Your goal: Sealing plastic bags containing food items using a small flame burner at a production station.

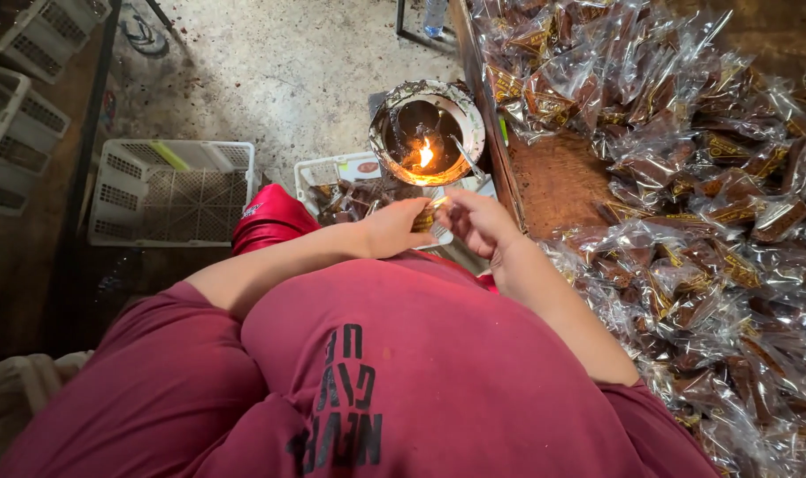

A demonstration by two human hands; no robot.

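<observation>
— What do you have on the head camera?

— I'm looking straight down over a dark red shirt. Both hands meet in front of the belly. My left hand (394, 226) has its grip pinched on a small packet (425, 219), brown and gold in clear wrap. My right hand (475, 219) is on the same packet from the other side, fingers curled in on its clear end.

— So both are closed on it?

— Yes, each grip is pressed onto the packet, which sits between the two hands, just below the flame.

— What flame?

— A small round foil-lined bowl (427, 131) stands just beyond the hands, with a little flame (425, 154) burning in the middle. A thin metal rod leans on its rim; I can't tell what it is.

— And around you?

— To my right, the bench (558, 177) carries a big heap of wrapped packets (713, 230), same brown and gold in clear film, with a bare wooden patch near the edge. Below the bowl a white crate (328, 173) holds more of them. Further left a white basket (171, 190) sits on the concrete floor (288, 71).
</observation>
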